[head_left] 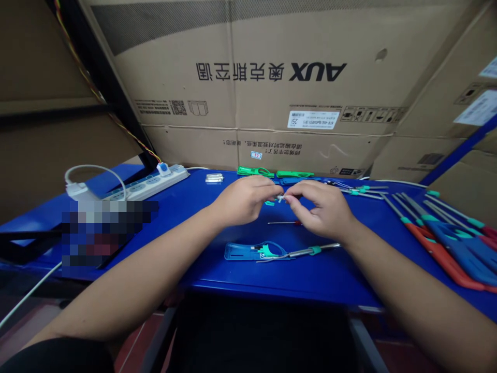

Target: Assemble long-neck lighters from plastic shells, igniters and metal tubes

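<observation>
Above the middle of the blue table, my left hand (246, 201) and my right hand (324, 210) meet with their fingertips closed on a small whitish part (280, 198). Its exact kind is too small to make out. A bit of teal plastic (269, 203) shows just below my left fingertips. Under my right hand lies a thin screwdriver (281, 223), its red handle partly covered. Closer to me is a blue plastic handle shell (243, 252) holding a teal piece (269, 252) with wires, and a metal rod (303, 253) extends from it to the right.
Green shells (254, 171) and small silver cylinders (214, 178) lie along the back. A power strip (155, 181) occupies the left. Rods with wires (361, 190) and several red and blue handles (438, 254) lie at right. A cardboard wall (252, 103) stands behind.
</observation>
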A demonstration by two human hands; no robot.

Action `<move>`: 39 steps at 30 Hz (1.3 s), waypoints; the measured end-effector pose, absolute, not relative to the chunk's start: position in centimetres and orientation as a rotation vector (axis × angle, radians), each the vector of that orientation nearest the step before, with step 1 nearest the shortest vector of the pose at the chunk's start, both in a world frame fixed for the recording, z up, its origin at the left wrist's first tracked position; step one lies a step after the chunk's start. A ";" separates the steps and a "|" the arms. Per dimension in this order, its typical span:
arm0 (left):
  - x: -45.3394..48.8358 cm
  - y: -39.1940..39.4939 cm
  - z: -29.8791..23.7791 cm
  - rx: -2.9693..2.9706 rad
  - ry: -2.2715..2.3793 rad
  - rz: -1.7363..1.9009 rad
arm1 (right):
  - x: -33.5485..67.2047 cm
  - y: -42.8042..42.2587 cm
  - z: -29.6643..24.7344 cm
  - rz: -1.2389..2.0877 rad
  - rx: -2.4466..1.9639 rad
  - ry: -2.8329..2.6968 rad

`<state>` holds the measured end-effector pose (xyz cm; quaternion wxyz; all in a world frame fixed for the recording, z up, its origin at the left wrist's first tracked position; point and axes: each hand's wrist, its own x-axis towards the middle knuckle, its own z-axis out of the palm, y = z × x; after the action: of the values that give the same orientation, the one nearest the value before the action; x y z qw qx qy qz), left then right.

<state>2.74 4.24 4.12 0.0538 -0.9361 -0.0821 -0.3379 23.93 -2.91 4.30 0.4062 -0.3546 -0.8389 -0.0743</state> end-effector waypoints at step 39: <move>-3.5 -5.3 0.2 -3.207 -1.170 -0.818 | 20.8 -3.7 2.1 0.155 -0.716 -2.708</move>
<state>-3.45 -5.28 0.15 -0.1831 -0.8982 -0.3276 -0.2290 20.84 -3.65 2.11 0.1672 -0.2517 -0.9517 0.0545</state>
